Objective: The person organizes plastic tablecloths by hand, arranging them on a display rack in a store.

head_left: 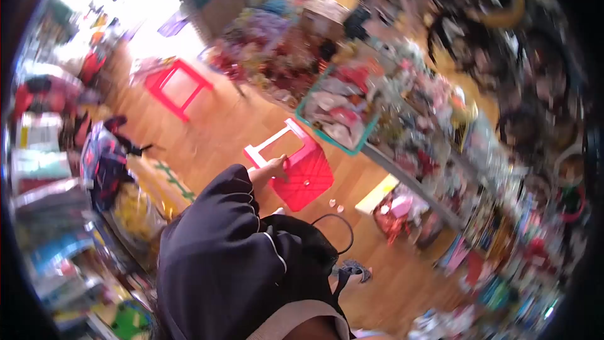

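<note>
My left hand (269,172), at the end of a dark sleeve, is closed on the edge of a red plastic stool (305,176). The stool is tilted, its square seat facing up and its legs pointing away from me. Part of the grip is hidden, since the fingers go round the edge. My right hand does not show. A second red stool (182,90) stands farther off on the wooden floor, toward the bright doorway.
A green-rimmed basket (306,104) of packaged goods juts out from the crowded shelf on the right. Hair bands (497,0) hang at upper right. Bagged goods (141,198) line the left. Small pale pieces (336,205) lie on the floor (220,135).
</note>
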`<state>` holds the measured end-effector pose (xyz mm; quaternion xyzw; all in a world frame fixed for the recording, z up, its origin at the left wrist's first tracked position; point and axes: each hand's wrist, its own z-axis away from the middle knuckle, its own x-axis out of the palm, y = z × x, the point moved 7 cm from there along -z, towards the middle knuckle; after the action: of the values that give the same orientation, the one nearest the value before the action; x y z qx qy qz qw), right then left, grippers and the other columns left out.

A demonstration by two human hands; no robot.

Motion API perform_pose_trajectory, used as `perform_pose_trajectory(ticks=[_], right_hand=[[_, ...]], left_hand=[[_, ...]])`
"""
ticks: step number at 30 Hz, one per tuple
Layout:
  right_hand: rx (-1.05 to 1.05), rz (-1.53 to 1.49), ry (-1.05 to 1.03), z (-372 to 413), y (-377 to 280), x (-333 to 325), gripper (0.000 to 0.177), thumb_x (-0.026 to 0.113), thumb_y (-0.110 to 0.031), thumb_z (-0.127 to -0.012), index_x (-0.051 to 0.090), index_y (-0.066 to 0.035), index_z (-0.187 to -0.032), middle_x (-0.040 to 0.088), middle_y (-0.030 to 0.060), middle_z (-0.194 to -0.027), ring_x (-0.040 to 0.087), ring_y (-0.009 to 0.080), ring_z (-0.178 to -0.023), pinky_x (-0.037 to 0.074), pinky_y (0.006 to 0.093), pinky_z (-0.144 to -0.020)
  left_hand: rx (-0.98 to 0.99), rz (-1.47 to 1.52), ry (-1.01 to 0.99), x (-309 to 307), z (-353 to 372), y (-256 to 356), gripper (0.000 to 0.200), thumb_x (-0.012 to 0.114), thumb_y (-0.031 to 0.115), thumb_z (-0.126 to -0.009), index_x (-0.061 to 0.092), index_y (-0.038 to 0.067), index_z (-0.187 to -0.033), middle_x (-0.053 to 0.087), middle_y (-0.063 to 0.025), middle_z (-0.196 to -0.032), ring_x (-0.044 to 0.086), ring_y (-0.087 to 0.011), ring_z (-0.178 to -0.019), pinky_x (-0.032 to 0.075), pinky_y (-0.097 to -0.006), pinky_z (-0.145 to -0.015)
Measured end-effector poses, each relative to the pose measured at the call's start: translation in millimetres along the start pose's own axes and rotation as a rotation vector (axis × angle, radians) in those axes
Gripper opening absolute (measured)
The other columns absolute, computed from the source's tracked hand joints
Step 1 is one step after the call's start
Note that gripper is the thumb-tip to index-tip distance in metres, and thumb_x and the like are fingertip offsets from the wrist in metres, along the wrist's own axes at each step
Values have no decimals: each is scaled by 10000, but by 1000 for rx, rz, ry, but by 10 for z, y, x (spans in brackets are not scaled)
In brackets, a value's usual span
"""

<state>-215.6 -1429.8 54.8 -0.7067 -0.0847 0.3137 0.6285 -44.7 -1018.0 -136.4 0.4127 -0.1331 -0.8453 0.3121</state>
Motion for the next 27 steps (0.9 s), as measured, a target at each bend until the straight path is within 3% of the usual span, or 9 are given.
perform_pose_trajectory(ticks=[7, 14, 15, 17, 18, 19, 22, 24, 27], right_hand=[[-350, -38, -483, 73, -1151, 1455, 287, 400, -40, -753, 532, 61, -987, 560, 157, -931, 534, 253, -869, 430, 339, -794], [-146, -366, -1060, 1592, -2313, 3122, 320, 348, 15, -698, 554, 22, -943, 535, 97, -921, 511, 215, -848, 416, 294, -780], [-407, -315, -1053, 1815, -2513, 3244, 351, 344, 19, -669, 554, 25, -950, 541, 100, -917, 518, 216, -834, 418, 295, -779], [-396, -343, -1188, 2359, -2810, 3494, 384, 334, 27, -619, 549, 44, -937, 547, 122, -923, 519, 238, -858, 411, 321, -810], [-621, -334, -1168, 2568, -2923, 3646, 380, 339, 19, -630, 547, 43, -947, 550, 119, -914, 525, 235, -849, 419, 323, -801], [-387, -310, -1259, 2841, -3005, 3742, 378, 344, 9, -638, 545, 43, -957, 550, 112, -926, 527, 227, -842, 422, 323, -792], [-434, -360, -1245, 3326, -3121, 4240, 384, 342, -3, -647, 542, 41, -971, 550, 110, -933, 527, 223, -829, 421, 319, -788], [-246, -411, -1234, 3685, -3227, 4431, 372, 345, -12, -660, 549, 38, -967, 552, 107, -945, 523, 217, -839, 410, 315, -800], [-415, -349, -1182, 4103, -3462, 4785, 361, 349, -16, -657, 565, 34, -941, 555, 108, -928, 529, 216, -820, 429, 304, -759]], left_hand=[[-120, 139, 208, -1193, 1344, -1111, 785, 813, 357, -407, 413, 137, -1046, 574, -182, -850, 547, -371, -825, 440, -428, -691], [-216, 57, 717, -2963, 3448, -1586, 833, 742, 497, -471, 414, 79, -1113, 585, -199, -830, 567, -357, -803, 445, -419, -703], [-219, 52, 831, -3180, 3702, -1727, 843, 740, 505, -473, 414, 67, -1116, 585, -201, -831, 567, -357, -805, 445, -416, -707], [-290, 77, 939, -3543, 4078, -2014, 858, 738, 516, -472, 413, 58, -1121, 585, -203, -835, 571, -350, -811, 446, -405, -713], [-318, 119, 1017, -3703, 4262, -2200, 873, 736, 527, -471, 413, 49, -1125, 584, -205, -840, 574, -343, -818, 448, -394, -719], [-338, 113, 1012, -3795, 4381, -2383, 873, 736, 527, -471, 413, 49, -1125, 584, -205, -840, 574, -343, -818, 448, -394, -719], [-68, 657, 1211, -4257, 4468, -3081, 829, 792, 355, -517, 377, 28, -1155, 604, -154, -878, 599, -218, -819, 455, -315, -711], [-17, 782, 1288, -4628, 4592, -3240, 797, 789, 286, -545, 360, 20, -1162, 606, -139, -881, 596, -195, -809, 459, -298, -700], [58, 1019, 1389, -4960, 4442, -3708, 749, 773, 194, -596, 332, 10, -1172, 607, -125, -884, 593, -167, -791, 470, -272, -664]])
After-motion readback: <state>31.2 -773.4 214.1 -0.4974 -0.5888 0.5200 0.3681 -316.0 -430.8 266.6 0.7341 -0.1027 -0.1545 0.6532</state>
